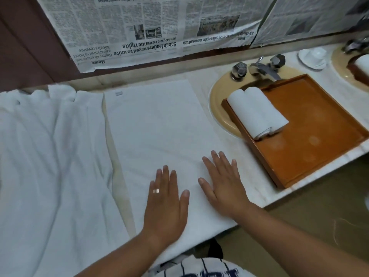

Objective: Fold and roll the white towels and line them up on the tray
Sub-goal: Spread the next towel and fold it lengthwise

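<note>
White towel (159, 126) spread flat and lengthwise on the bench (251, 168), its near end hanging a little over the bench edge. Both grips on that near end. Left grip (165, 200): open, palm down, fingers straight and together, ring (156, 190) on one finger. Right grip (225, 186): open, palm down, fingers slightly fanned, near the towel's right edge. Thumbs close, not touching. Most of the towel runs on beyond the fingertips, small label at its far left corner.

Right of and beyond the right grip: wooden tray (309, 126) set over a sink (217, 100), two rolled towels (245, 112) touching side by side at its left wall. Left of the left grip: heap of loose white towels (50, 156), just beside the flat one.
</note>
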